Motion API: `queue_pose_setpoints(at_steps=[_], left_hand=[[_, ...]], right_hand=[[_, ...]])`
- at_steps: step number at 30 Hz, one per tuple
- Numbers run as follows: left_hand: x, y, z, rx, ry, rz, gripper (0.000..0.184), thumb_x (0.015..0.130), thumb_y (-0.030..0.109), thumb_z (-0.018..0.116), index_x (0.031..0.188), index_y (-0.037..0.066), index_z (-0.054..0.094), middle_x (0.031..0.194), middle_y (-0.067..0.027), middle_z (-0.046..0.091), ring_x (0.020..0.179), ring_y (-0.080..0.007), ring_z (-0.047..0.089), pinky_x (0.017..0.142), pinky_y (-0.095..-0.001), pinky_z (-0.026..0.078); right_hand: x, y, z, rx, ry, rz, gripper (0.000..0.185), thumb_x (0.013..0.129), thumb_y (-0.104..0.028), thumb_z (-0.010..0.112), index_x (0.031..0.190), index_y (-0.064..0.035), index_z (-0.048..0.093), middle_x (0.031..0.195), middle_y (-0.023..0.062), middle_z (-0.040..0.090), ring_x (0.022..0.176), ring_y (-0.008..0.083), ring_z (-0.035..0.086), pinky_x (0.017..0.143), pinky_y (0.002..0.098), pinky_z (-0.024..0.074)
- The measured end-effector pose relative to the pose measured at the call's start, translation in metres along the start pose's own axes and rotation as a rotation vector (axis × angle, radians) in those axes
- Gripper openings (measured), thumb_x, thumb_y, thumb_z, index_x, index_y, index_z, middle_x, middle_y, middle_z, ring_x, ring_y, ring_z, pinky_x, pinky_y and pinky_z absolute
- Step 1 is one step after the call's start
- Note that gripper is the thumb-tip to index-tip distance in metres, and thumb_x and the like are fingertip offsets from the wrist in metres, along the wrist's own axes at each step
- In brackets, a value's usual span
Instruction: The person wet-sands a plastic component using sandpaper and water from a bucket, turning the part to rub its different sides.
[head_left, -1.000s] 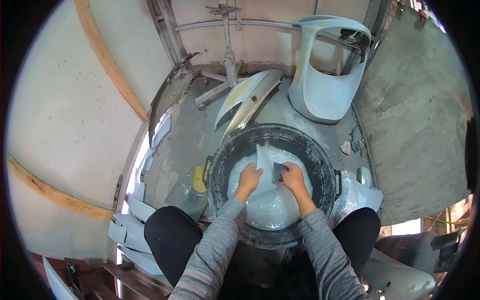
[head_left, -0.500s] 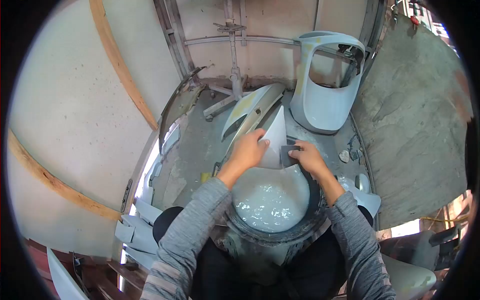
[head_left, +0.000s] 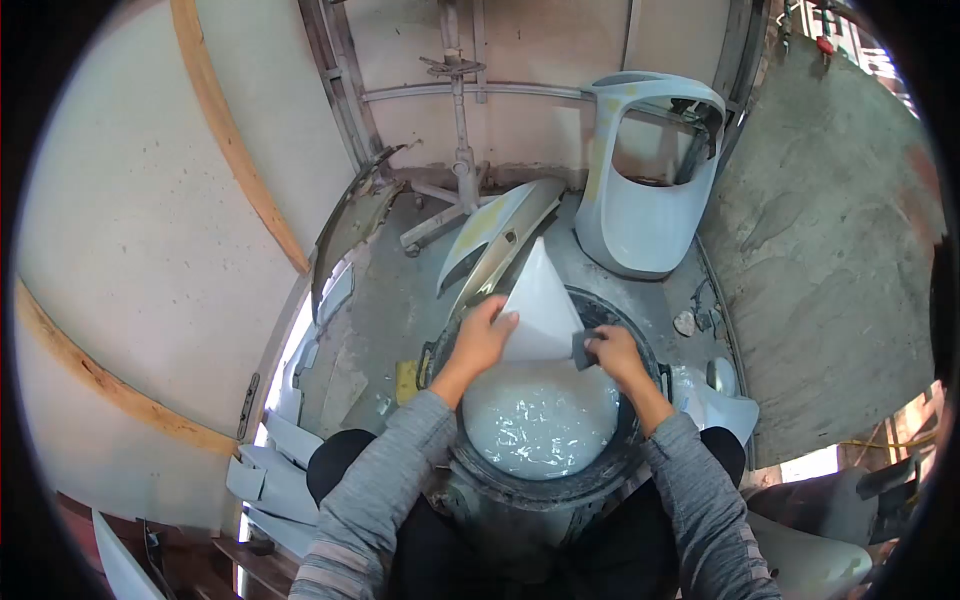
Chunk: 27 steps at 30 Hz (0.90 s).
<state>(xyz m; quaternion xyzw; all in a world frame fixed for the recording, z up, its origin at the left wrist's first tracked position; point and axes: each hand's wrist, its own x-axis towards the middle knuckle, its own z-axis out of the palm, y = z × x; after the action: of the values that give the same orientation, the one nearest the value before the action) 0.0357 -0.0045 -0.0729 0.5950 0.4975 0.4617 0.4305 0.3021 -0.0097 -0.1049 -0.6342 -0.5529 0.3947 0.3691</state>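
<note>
A white pointed panel [head_left: 543, 312] stands tilted over a black tub [head_left: 470, 455] of milky water [head_left: 540, 425], its tip pointing away from me. My left hand [head_left: 482, 340] is closed on the panel's left edge, thumb on the front face. In my right hand [head_left: 618, 357] is a small dark grey piece of sandpaper [head_left: 585, 350], pinched between thumb and fingers. The sandpaper lies against the panel's lower right edge. The panel's bottom edge is at the water, and I cannot tell how far it dips in.
Behind the tub a curved white and yellowish panel [head_left: 490, 230] leans on the floor. A large light-grey shell [head_left: 640, 235] stands at the back right, a metal stand [head_left: 463, 150] at the back. A yellow sponge [head_left: 406, 382] sits left of the tub; several pale panels [head_left: 275, 475] lie lower left.
The panel has turned to show more of its broad face, and both hands sit slightly lower in the view. The sandpaper has moved down along the right edge.
</note>
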Motion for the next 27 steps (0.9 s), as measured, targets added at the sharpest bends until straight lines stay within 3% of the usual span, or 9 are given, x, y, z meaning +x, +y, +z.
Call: queue_pose_setpoints(at_steps=[2, 3, 10, 12, 16, 18, 21, 24, 27], left_hand=[[-0.006, -0.031, 0.011, 0.036, -0.003, -0.009, 0.027, 0.095, 0.017, 0.064, 0.116, 0.000, 0.065, 0.104, -0.0151, 0.072, 0.095, -0.0211, 0.068, 0.087, -0.0345, 0.050], [-0.009, -0.032, 0.018, 0.117, 0.031, 0.000, 0.028, 0.095, 0.017, 0.064, 0.117, 0.000, 0.065, 0.105, -0.0161, 0.072, 0.096, -0.0232, 0.069, 0.087, -0.0347, 0.050], [-0.007, -0.014, 0.023, 0.130, 0.090, 0.151, 0.031, 0.095, 0.016, 0.064, 0.122, 0.002, 0.065, 0.111, -0.0213, 0.071, 0.106, -0.0362, 0.068, 0.093, -0.0410, 0.051], [-0.015, -0.031, 0.029, 0.285, 0.038, -0.138, 0.031, 0.096, 0.016, 0.063, 0.123, 0.001, 0.064, 0.113, -0.0225, 0.070, 0.108, -0.0384, 0.067, 0.095, -0.0421, 0.050], [-0.016, -0.027, 0.032, 0.267, 0.298, 0.349, 0.035, 0.095, 0.016, 0.064, 0.125, -0.002, 0.063, 0.118, -0.0230, 0.065, 0.113, -0.0411, 0.063, 0.098, -0.0434, 0.048], [-0.017, -0.036, 0.032, 0.267, 0.230, 0.211, 0.036, 0.095, 0.016, 0.065, 0.125, -0.004, 0.062, 0.118, -0.0230, 0.067, 0.113, -0.0404, 0.064, 0.099, -0.0430, 0.048], [-0.019, -0.046, 0.034, 0.215, 0.198, 0.125, 0.035, 0.096, 0.015, 0.063, 0.126, -0.002, 0.064, 0.110, -0.0191, 0.073, 0.103, -0.0236, 0.069, 0.092, -0.0346, 0.051], [-0.017, -0.031, 0.029, 0.126, 0.159, 0.076, 0.035, 0.095, 0.016, 0.064, 0.126, -0.002, 0.064, 0.115, -0.0248, 0.070, 0.110, -0.0374, 0.068, 0.097, -0.0405, 0.050], [-0.013, -0.028, 0.029, 0.144, 0.179, 0.049, 0.035, 0.096, 0.016, 0.063, 0.125, -0.003, 0.064, 0.114, -0.0243, 0.070, 0.109, -0.0375, 0.068, 0.096, -0.0410, 0.050]], right_hand=[[0.012, 0.048, 0.012, -0.143, -0.097, 0.150, 0.032, 0.081, -0.016, 0.071, 0.107, 0.0037, 0.073, 0.099, 0.0225, 0.074, 0.092, 0.0326, 0.072, 0.083, 0.0390, 0.0522], [0.004, 0.046, 0.015, -0.222, -0.003, 0.132, 0.031, 0.081, -0.010, 0.071, 0.107, 0.0079, 0.070, 0.086, 0.0147, 0.072, 0.079, 0.0219, 0.067, 0.074, 0.0353, 0.0520], [-0.008, 0.026, 0.007, -0.303, 0.194, -0.051, 0.032, 0.081, -0.013, 0.072, 0.109, 0.0036, 0.072, 0.094, 0.0171, 0.075, 0.085, 0.0277, 0.070, 0.079, 0.0403, 0.0518], [-0.011, 0.017, 0.000, -0.208, -0.022, 0.160, 0.030, 0.081, -0.015, 0.072, 0.106, 0.0033, 0.072, 0.095, 0.0194, 0.075, 0.087, 0.0310, 0.071, 0.080, 0.0411, 0.0520], [-0.015, 0.010, 0.007, -0.202, 0.169, -0.034, 0.027, 0.081, -0.015, 0.072, 0.102, 0.0015, 0.074, 0.091, 0.0204, 0.074, 0.087, 0.0320, 0.072, 0.082, 0.0404, 0.0524], [-0.001, 0.027, 0.006, -0.306, 0.123, 0.037, 0.030, 0.081, -0.016, 0.072, 0.105, -0.0001, 0.074, 0.094, 0.0201, 0.074, 0.090, 0.0308, 0.071, 0.083, 0.0400, 0.0523], [-0.016, 0.005, 0.006, -0.349, 0.099, 0.086, 0.029, 0.081, -0.018, 0.072, 0.105, -0.0016, 0.074, 0.097, 0.0208, 0.074, 0.093, 0.0338, 0.072, 0.084, 0.0415, 0.0526], [-0.018, -0.002, 0.005, -0.352, 0.129, 0.077, 0.028, 0.082, -0.018, 0.071, 0.104, -0.0015, 0.074, 0.099, 0.0214, 0.074, 0.095, 0.0369, 0.071, 0.085, 0.0429, 0.0529], [-0.016, -0.004, 0.003, -0.336, 0.085, 0.085, 0.034, 0.082, -0.021, 0.068, 0.110, -0.0026, 0.073, 0.106, 0.0233, 0.072, 0.104, 0.0405, 0.068, 0.093, 0.0443, 0.0513]])
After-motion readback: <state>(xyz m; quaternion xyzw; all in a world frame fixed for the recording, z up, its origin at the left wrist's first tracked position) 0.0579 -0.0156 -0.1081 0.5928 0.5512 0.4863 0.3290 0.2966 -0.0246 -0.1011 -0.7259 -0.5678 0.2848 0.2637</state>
